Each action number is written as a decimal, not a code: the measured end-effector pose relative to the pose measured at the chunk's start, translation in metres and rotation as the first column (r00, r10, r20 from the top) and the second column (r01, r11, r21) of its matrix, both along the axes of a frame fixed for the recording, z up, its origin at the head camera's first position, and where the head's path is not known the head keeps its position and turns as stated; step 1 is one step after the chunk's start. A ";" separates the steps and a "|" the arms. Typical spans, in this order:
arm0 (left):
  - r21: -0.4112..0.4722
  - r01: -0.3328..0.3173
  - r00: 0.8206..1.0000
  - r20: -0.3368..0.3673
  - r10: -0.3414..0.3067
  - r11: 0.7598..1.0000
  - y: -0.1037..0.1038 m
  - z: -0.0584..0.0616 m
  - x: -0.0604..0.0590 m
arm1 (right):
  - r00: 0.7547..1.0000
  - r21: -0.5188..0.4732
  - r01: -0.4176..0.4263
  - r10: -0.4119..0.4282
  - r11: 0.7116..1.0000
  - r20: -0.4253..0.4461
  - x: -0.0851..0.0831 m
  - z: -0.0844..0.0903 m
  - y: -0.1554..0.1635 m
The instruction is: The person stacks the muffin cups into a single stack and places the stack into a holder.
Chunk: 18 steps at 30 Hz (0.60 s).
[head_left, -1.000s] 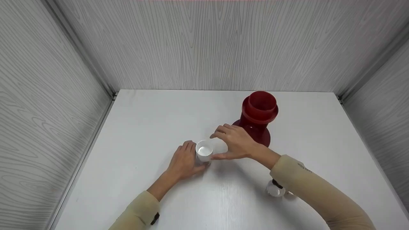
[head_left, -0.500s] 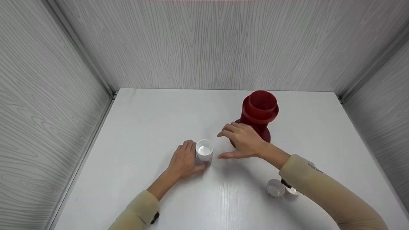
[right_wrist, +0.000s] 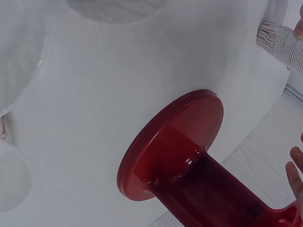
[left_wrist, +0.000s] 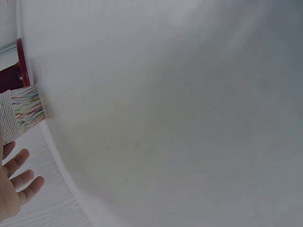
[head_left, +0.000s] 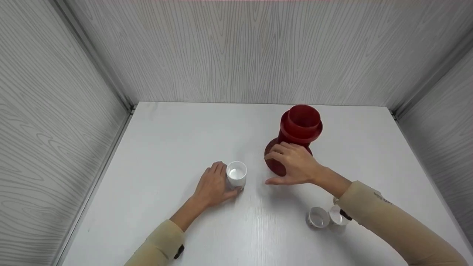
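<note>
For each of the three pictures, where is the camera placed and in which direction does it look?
Head: sits high, looks forward and down at the white table; both sleeves, left hand holding the white cup, right hand by the red stand.
Left wrist: low by the table, mostly blur; fingertips show.
Right wrist: low, faces the red stand's base; fingertips show.
Shared: all three views show the red stand and cup.

No text, label, brand, number or sign can be read in any view. The red stand [head_left: 299,135], the white cup [head_left: 236,174] and the two small cups [head_left: 325,217] on the surface [head_left: 177,140] carry no lettering; the cup's side shows only thin coloured streaks, not writing.
</note>
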State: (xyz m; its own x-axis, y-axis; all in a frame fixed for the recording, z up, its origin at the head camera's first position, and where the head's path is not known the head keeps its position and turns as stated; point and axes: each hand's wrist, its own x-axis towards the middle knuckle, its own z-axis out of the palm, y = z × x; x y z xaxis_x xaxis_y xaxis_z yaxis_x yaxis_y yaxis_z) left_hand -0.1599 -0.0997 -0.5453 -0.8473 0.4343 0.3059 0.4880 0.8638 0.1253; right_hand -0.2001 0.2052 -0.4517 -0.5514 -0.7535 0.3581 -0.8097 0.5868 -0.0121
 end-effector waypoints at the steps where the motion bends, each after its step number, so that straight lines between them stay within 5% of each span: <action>1: -0.001 0.001 1.000 -0.003 -0.001 1.000 0.000 0.000 0.000 | 1.000 -0.004 -0.001 0.001 1.000 -0.003 0.001 0.000 0.003; 18: 0.033 -0.008 0.999 0.035 0.006 0.999 0.001 0.001 0.001 | 1.000 -0.003 0.003 -0.003 1.000 -0.005 0.018 -0.008 0.055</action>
State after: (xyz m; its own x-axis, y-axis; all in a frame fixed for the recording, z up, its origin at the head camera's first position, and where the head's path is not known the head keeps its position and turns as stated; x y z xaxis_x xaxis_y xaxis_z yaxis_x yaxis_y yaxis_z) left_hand -0.1588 -0.0987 -0.5439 -0.8605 0.4185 0.2905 0.4769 0.8622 0.1706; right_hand -0.1823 0.2599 -0.4596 -0.5518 -0.7509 0.3629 -0.8080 0.5891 -0.0096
